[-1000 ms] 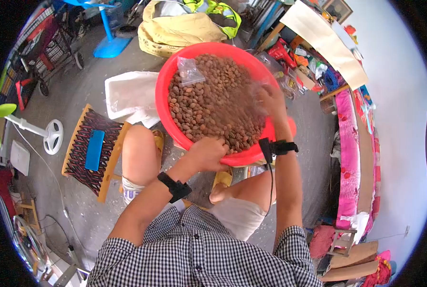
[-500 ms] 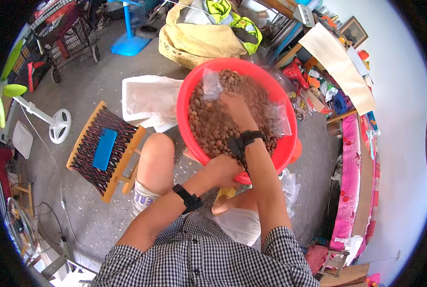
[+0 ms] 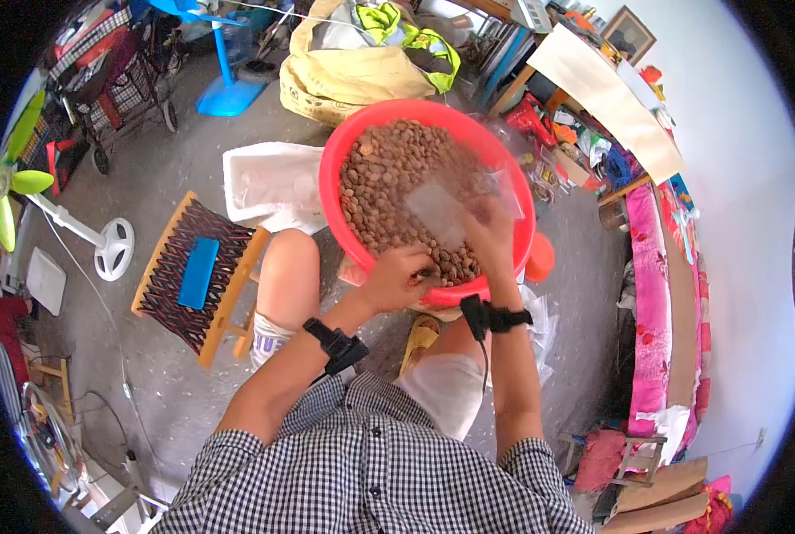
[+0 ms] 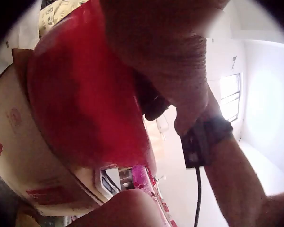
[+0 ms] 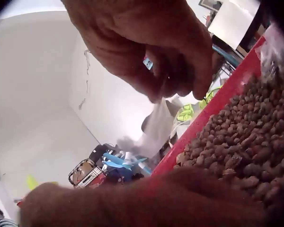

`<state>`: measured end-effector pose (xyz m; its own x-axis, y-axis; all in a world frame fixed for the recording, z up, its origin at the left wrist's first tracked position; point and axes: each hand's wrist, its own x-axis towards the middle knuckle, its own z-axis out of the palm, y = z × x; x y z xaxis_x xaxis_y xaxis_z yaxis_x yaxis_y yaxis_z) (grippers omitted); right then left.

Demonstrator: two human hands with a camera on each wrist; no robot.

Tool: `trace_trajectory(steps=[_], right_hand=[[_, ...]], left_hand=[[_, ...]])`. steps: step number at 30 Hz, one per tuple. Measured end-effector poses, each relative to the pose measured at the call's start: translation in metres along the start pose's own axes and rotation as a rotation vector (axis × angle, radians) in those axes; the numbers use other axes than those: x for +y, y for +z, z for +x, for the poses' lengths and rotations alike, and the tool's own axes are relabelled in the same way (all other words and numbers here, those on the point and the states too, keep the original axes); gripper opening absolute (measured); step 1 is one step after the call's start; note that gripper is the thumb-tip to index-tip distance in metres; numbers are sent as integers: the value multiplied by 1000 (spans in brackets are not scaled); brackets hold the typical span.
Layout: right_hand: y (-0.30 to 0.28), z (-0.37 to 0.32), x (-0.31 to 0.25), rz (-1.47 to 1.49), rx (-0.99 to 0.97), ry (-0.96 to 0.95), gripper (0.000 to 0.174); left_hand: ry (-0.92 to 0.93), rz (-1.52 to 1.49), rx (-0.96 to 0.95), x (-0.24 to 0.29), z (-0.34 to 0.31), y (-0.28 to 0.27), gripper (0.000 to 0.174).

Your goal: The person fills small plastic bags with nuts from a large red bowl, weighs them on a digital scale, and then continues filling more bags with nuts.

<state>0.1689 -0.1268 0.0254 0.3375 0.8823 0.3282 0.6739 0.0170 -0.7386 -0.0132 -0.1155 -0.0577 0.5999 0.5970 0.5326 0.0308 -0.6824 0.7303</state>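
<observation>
A large red basin (image 3: 330,191) holds a heap of rough brown nuts or fruit stones (image 3: 375,169). My right hand (image 3: 491,233) is over the right side of the heap and pinches a small clear plastic bag (image 3: 437,212). In the right wrist view the bag (image 5: 158,125) hangs from the thumb and fingertips. My left hand (image 3: 400,276) is at the basin's near rim, fingers bent; a dark patch shows inside their curl, and I cannot tell whether it is nuts. Another clear bag (image 3: 509,191) lies at the basin's right side.
Under the basin stands a printed cardboard box (image 4: 19,127). To its left are a white foam box (image 3: 273,182) and a woven folding stool (image 3: 170,285) with a blue case (image 3: 200,272) on it. Behind lies a yellow sack (image 3: 344,76). More clear bags (image 3: 540,329) lie right of the knee.
My right hand went from the right side to the bag lying on the far left of the heap, then drew it back right and nearer. The left hand stays by the near rim.
</observation>
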Motion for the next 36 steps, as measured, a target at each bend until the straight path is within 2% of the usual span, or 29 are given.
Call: trace_trajectory(steps=[1, 2, 5, 6, 8, 9, 10, 13, 14, 17, 18, 22, 24, 28, 31, 32, 36], right_hand=[[-8, -11, 2, -3, 24, -8, 19], [-18, -25, -1, 27, -11, 51, 19], [-36, -64, -25, 47, -131, 21, 18], [-41, -76, -35, 39, -178, 4, 18], [-45, -98, -54, 29, -289, -34, 19], [-45, -105, -58, 50, -285, -47, 20], [-46, -111, -60, 73, -282, -62, 21], [-52, -120, -59, 101, -276, -67, 24], [-52, -123, -58, 131, -253, -53, 24], [-52, -129, -52, 198, -237, 81, 23], [-51, -130, -49, 211, -234, 141, 22], [-47, -134, -39, 444, -110, 190, 19], [-46, -134, -37, 458, -37, 230, 20], [-38, -135, -30, 603, 112, 303, 20], [-37, -141, -39, 656, 53, 440, 19], [-30, -145, -8, 476, -41, 290, 17], [-18, -157, -40, 690, -39, 381, 15]], left_hand=[[11, 2, 94, 10, 0, -6, 29], [-51, -1, 138, 22, -2, -14, 34], [-26, 188, 348, 57, 1, -30, 47], [-19, 160, 276, 61, 1, -35, 63], [-57, 122, 317, 75, 1, -39, 67], [-76, 108, 342, 80, 0, -39, 70], [-160, 151, 296, 75, -6, -35, 69], [-390, -392, 80, 52, -24, -27, 63], [-505, -715, 64, 40, -33, -18, 44], [-570, -878, 107, 52, -45, -24, 24], [-608, -880, 189, 68, -42, -32, 12], [-515, -758, 245, 66, -47, -27, 11], [-490, -670, 276, 68, -46, -24, 13], [-596, -652, 277, 70, -50, -27, 16], [-647, -679, 298, 66, -51, -28, 18], [-650, -740, 333, 70, -50, -27, 19], [-667, -895, 443, 63, -52, -21, 15]])
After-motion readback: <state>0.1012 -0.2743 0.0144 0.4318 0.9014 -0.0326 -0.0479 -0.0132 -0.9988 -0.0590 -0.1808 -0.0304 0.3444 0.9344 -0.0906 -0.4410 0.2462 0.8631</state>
